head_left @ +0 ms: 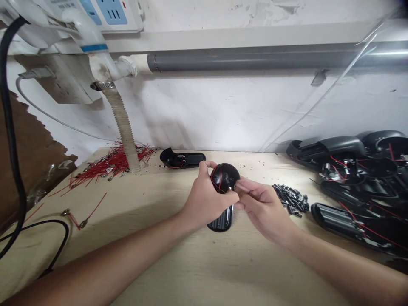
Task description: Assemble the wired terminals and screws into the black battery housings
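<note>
My left hand (205,197) is wrapped round a black plastic housing (224,178) with a thin red wire looped across its rounded top. Its ribbed lower end (221,221) points down toward the wooden bench. My right hand (259,204) meets the housing from the right, fingers pinched together at its side; what they pinch is too small to make out. Both forearms reach in from the bottom of the view.
Another black housing (181,158) lies by the wall. Red wires with metal terminals (111,163) are heaped at the back left beside a corrugated hose (123,123). Small black screws (291,198) and a stack of black housings (357,178) sit right. A black cable (60,242) loops left.
</note>
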{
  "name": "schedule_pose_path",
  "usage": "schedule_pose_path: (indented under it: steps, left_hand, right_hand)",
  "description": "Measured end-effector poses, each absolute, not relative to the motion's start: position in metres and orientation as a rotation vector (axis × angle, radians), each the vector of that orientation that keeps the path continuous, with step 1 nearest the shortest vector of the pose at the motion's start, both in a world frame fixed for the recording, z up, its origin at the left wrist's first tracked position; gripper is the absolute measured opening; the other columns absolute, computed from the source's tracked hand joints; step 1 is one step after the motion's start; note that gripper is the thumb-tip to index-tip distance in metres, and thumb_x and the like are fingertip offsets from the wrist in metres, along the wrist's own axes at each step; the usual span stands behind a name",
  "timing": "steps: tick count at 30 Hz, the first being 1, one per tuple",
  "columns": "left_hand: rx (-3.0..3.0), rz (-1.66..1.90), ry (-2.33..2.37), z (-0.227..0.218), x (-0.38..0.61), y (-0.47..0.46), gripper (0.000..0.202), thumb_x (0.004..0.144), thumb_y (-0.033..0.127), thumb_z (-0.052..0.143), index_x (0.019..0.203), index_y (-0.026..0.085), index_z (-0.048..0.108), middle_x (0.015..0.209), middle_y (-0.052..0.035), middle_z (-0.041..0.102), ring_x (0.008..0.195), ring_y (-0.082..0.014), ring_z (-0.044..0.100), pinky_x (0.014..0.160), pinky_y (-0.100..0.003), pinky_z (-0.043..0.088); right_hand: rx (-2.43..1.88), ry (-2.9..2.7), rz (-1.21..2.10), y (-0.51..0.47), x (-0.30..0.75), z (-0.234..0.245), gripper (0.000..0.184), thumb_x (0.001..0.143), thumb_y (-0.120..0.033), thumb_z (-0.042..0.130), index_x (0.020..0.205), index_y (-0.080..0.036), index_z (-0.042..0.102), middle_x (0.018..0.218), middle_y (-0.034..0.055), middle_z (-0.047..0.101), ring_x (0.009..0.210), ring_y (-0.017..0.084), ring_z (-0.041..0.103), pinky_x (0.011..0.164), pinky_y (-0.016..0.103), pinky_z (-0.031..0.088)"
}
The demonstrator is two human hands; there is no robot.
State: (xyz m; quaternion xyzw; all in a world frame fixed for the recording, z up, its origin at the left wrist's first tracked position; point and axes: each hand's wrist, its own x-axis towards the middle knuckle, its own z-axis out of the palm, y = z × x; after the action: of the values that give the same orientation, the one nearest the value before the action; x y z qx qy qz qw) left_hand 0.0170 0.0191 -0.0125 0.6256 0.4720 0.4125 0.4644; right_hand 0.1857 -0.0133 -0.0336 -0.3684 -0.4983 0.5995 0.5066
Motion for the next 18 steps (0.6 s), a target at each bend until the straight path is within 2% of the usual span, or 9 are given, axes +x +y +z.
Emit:
schedule_pose_path:
  steps: [4, 7, 9, 10, 11, 13, 15, 16, 18]
  left_hand:
    - [1.528, 0.993, 1.197, -0.013, 0.017, 0.019, 0.058, 0.069, 0.016, 0.077, 0.114, 0.023, 0.041, 0.091, 0.0028, 0.062, 0.081, -0.0171, 0.062, 0.079, -0.033, 0.047]
    - [1.52, 0.996, 1.18, -0.014, 0.017, 0.022, 0.054, 0.073, 0.017, 0.075, 0.114, 0.023, 0.041, 0.091, 0.0027, 0.063, 0.082, -0.017, 0.063, 0.08, -0.033, 0.048]
    - [1.485, 1.035, 1.16, -0.016, 0.017, 0.023, 0.051, 0.077, 0.018, 0.073, 0.117, 0.023, 0.042, 0.095, 0.0013, 0.065, 0.087, -0.0178, 0.065, 0.082, -0.033, 0.049]
    - [1.455, 1.066, 1.146, -0.018, 0.017, 0.024, 0.05, 0.08, 0.019, 0.073, 0.119, 0.022, 0.042, 0.099, 0.0, 0.066, 0.092, -0.0185, 0.066, 0.085, -0.033, 0.05]
    - [1.414, 1.105, 1.127, -0.019, 0.017, 0.025, 0.048, 0.083, 0.02, 0.072, 0.121, 0.022, 0.043, 0.103, -0.0012, 0.067, 0.097, -0.0191, 0.067, 0.088, -0.034, 0.05]
    - [1.297, 1.196, 1.081, -0.022, 0.018, 0.026, 0.045, 0.087, 0.025, 0.072, 0.122, 0.022, 0.044, 0.11, -0.003, 0.067, 0.105, -0.02, 0.067, 0.093, -0.034, 0.051]
    - [1.162, 1.258, 1.043, -0.024, 0.019, 0.027, 0.044, 0.089, 0.03, 0.071, 0.124, 0.023, 0.045, 0.112, -0.0033, 0.067, 0.108, -0.0206, 0.066, 0.092, -0.034, 0.053]
    - [1.105, 1.274, 1.032, -0.024, 0.02, 0.027, 0.044, 0.09, 0.031, 0.071, 0.125, 0.023, 0.044, 0.113, -0.003, 0.067, 0.107, -0.0206, 0.066, 0.091, -0.034, 0.054]
    - [1.042, 1.281, 1.028, -0.023, 0.02, 0.027, 0.045, 0.09, 0.029, 0.07, 0.127, 0.024, 0.044, 0.113, -0.0027, 0.067, 0.106, -0.0206, 0.067, 0.089, -0.034, 0.055]
  right_hand:
    - [-0.874, -1.162, 1.501, -0.012, 0.185, -0.031, 0.014, 0.094, -0.019, 0.073, 0.101, -0.023, 0.085, 0.09, 0.0011, 0.063, 0.079, 0.01, 0.052, 0.067, 0.02, 0.047]
    - [-0.797, -1.062, 1.573, -0.009, 0.184, -0.028, 0.013, 0.089, -0.02, 0.078, 0.098, -0.024, 0.086, 0.091, 0.001, 0.069, 0.077, 0.009, 0.055, 0.066, 0.018, 0.049]
    - [-0.781, -1.04, 1.561, -0.009, 0.184, -0.028, 0.025, 0.087, -0.02, 0.08, 0.111, -0.026, 0.086, 0.107, 0.002, 0.076, 0.083, 0.01, 0.061, 0.072, 0.019, 0.054]
    - [-0.801, -1.054, 1.538, -0.01, 0.184, -0.029, 0.038, 0.087, -0.02, 0.08, 0.124, -0.029, 0.082, 0.121, 0.0027, 0.076, 0.091, 0.012, 0.065, 0.079, 0.022, 0.057]
    - [-0.836, -1.089, 1.513, -0.011, 0.183, -0.031, 0.053, 0.089, -0.022, 0.08, 0.14, -0.032, 0.074, 0.135, 0.0038, 0.074, 0.101, 0.014, 0.068, 0.088, 0.026, 0.059]
    - [-0.912, -1.215, 1.458, -0.015, 0.182, -0.034, 0.082, 0.092, -0.029, 0.079, 0.166, -0.037, 0.045, 0.157, 0.0075, 0.06, 0.118, 0.021, 0.07, 0.106, 0.042, 0.06]
    - [-0.942, -1.386, 1.38, -0.019, 0.179, -0.036, 0.103, 0.093, -0.033, 0.079, 0.176, -0.039, 0.017, 0.168, 0.0122, 0.047, 0.128, 0.028, 0.068, 0.112, 0.055, 0.057]
    - [-0.944, -1.478, 1.318, -0.021, 0.178, -0.036, 0.11, 0.092, -0.033, 0.08, 0.176, -0.038, 0.009, 0.171, 0.0139, 0.042, 0.133, 0.03, 0.066, 0.113, 0.058, 0.057]
    - [-0.947, -1.632, 1.164, -0.022, 0.175, -0.037, 0.116, 0.089, -0.03, 0.083, 0.176, -0.038, 0.007, 0.174, 0.0146, 0.036, 0.144, 0.034, 0.058, 0.116, 0.059, 0.055]
